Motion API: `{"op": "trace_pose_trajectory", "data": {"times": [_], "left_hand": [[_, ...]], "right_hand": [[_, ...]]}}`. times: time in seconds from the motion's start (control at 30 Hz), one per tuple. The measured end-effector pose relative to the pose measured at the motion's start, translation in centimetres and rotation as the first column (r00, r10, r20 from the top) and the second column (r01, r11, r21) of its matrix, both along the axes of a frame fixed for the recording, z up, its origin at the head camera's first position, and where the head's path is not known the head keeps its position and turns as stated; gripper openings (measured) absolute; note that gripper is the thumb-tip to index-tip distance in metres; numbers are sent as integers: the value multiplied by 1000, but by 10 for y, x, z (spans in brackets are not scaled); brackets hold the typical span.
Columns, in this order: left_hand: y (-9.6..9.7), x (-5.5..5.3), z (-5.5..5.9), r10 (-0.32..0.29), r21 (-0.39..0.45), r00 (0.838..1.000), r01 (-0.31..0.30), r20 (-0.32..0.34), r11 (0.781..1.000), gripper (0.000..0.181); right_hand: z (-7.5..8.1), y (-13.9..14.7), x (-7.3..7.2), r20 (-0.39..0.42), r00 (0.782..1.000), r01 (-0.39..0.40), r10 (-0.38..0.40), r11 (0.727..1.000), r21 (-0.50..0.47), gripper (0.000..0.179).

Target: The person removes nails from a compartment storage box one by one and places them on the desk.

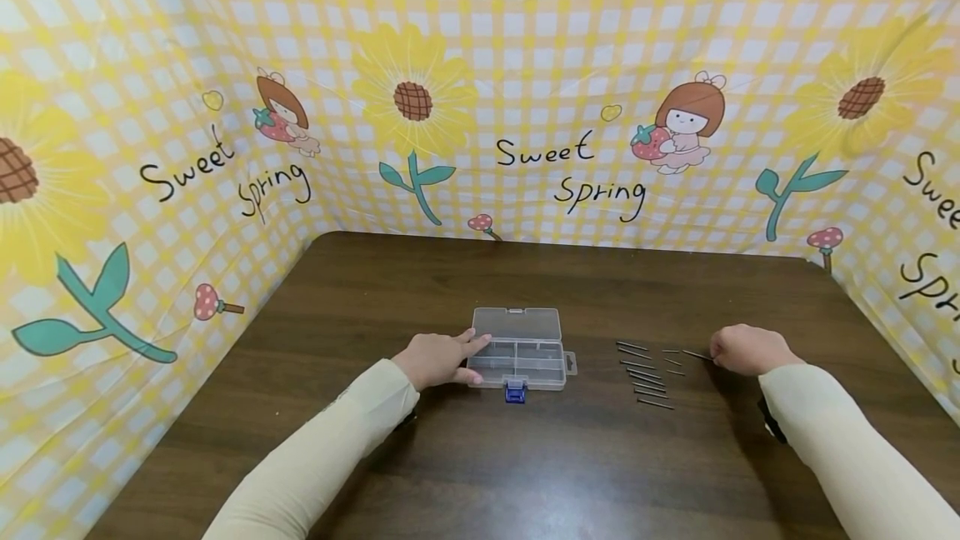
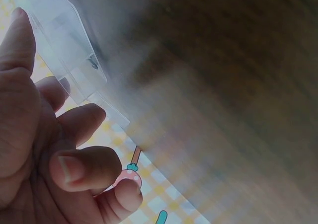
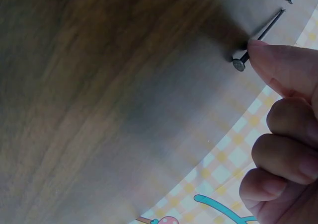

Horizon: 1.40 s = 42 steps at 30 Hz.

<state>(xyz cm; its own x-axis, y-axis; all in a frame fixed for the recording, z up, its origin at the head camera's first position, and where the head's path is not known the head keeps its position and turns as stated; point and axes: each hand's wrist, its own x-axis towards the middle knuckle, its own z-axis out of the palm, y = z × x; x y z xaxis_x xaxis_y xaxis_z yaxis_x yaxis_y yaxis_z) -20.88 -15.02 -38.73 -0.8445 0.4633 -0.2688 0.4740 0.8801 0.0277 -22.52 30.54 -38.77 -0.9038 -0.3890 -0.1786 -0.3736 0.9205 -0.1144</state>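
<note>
A clear plastic compartment box (image 1: 540,375) stands on the brown table with its lid (image 1: 516,325) raised at the back and a blue latch (image 1: 515,392) at its front. My left hand (image 1: 438,358) rests against the box's left end, thumb near the front and a straight finger reaching over it. In the left wrist view the other fingers (image 2: 82,122) bend loosely around nothing. Between thumb and fingertip, my right hand (image 1: 752,349) pinches a nail (image 2: 94,61) (image 3: 268,29); its flat head (image 3: 239,64) shows, while the curled fingers hide part of the grip.
Several long nails (image 1: 647,377) lie in a slanted column right of the box. Several shorter nails (image 1: 672,361) lie between that column and my right hand. A clear hang tab (image 1: 571,363) juts from the box's right side. Patterned yellow cloth (image 1: 450,190) stands behind the table.
</note>
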Motion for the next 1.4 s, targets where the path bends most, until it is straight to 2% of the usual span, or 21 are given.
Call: {"op": "trace_pose_trajectory", "data": {"times": [0.27,0.6,0.87,1.13,1.4], "left_hand": [[0,0,-1,-2,10,1000,2,7,1000,73],[0,0,-1,-3,8,1000,3,9,1000,73],[-1,0,-1,-13,0,1000,13,2,1000,73],[-1,0,1,-14,-16,1000,14,-6,1000,72],[1,0,1,-11,-22,1000,11,-2,1000,73]], "right_hand": [[5,-4,-1,-39,999,-20,20,1000,4,7],[9,-22,0,-94,993,-67,64,998,-19,10],[12,-37,2,-144,979,-150,142,988,-42,8],[15,-55,3,-181,959,-239,220,967,-91,9],[5,-69,-2,-182,947,-288,266,951,-109,13]]}}
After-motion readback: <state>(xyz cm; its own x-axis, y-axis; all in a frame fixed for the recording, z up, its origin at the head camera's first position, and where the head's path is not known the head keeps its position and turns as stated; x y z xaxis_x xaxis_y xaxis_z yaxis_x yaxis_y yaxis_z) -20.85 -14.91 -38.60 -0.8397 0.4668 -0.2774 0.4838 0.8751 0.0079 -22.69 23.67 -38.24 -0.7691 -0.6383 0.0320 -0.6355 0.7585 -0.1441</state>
